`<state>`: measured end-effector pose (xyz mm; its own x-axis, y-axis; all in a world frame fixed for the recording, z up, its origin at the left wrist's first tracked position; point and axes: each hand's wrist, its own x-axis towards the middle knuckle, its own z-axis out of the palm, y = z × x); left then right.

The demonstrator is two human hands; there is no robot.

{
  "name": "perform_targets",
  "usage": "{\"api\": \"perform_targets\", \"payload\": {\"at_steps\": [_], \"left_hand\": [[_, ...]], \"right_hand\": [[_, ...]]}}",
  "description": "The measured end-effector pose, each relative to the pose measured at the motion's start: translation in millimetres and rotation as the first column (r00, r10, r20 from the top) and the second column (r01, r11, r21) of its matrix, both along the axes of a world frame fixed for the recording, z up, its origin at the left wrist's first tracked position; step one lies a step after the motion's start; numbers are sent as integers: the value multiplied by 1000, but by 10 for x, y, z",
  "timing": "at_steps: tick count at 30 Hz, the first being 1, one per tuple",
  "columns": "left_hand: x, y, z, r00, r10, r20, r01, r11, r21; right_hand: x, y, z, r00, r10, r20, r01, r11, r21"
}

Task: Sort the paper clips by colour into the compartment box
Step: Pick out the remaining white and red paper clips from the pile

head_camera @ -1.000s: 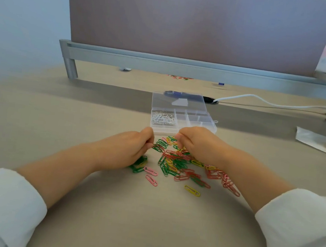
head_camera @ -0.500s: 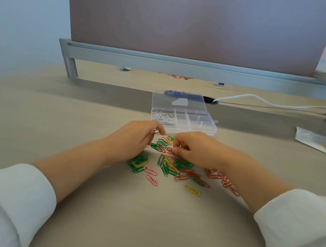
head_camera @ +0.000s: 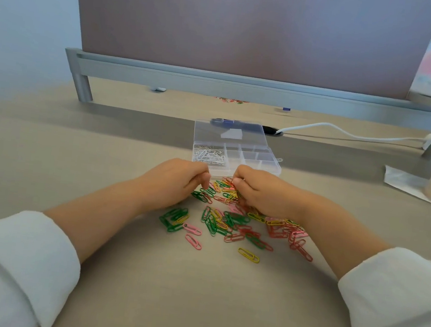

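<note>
Left hand [head_camera: 177, 183] and right hand [head_camera: 262, 194], fingers curled, sift mixed paper clips [head_camera: 229, 220] just near of the open compartment box [head_camera: 263, 162], seemingly set close for quick drops; whether either holds a clip cannot be told.

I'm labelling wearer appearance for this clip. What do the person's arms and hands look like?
Both arms wear white long sleeves, left sleeve and right sleeve, pushed up into thick soft cuffs. Forearms, left hand and right hand are bare: no gloves, watch or rings visible.

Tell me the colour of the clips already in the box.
White clips, left compartment of the box; head view.
</note>
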<state>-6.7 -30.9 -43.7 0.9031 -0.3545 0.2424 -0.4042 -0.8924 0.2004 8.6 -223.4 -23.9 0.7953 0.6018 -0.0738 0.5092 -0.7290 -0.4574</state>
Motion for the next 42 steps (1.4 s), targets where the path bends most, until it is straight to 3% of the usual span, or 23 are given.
{"api": "perform_targets", "payload": {"at_steps": [5, 8, 15, 23, 35, 42], "left_hand": [[-34, 43, 54, 999, -50, 21, 47, 991, 128], [-55, 28, 90, 999, -35, -14, 37, 980, 193], [-73, -11, 75, 997, -41, 62, 23, 964, 267], [-70, 8, 83, 998, -53, 35, 43, 970, 241], [-62, 19, 84, 998, -58, -33, 64, 979, 194], [-54, 46, 81, 997, 40, 68, -57, 959, 278]], "right_hand": [[-8, -8, -11, 997, -6, -76, 11, 998, 65], [-7, -15, -14, 998, -14, -66, 17, 999, 47], [3, -18, -11, 999, -19, -36, 19, 1000, 1], [-30, -38, 59, 997, -76, 28, 76, 997, 16], [-44, 5, 69, 997, -72, -29, 73, 997, 32], [-42, -6, 31, 988, -113, -104, 127, 982, 140]]}}
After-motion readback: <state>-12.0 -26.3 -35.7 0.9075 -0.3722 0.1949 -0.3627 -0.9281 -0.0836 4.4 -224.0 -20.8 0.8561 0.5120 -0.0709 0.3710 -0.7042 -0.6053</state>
